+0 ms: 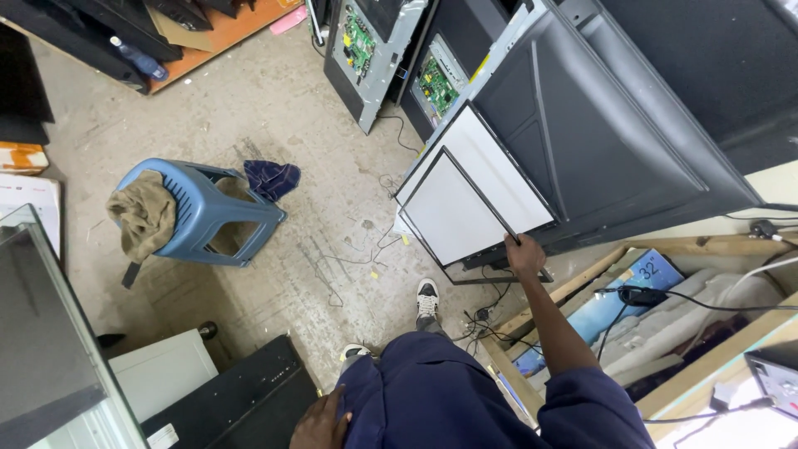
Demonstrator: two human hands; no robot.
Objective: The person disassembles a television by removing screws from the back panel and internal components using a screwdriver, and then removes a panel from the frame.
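The right hand (524, 254) clenches the lower corner of a white panel (453, 216) leaning against stacked screens, while the left hand (322, 424) rests loosely curled, released, on the thigh.

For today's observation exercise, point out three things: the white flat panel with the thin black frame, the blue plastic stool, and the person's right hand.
White flat panel with thin black frame (453, 216), head view: middle of its white face.
Blue plastic stool (204, 212), head view: its side wall.
Right hand (524, 254), head view: back of the hand, at the panel's lower corner.
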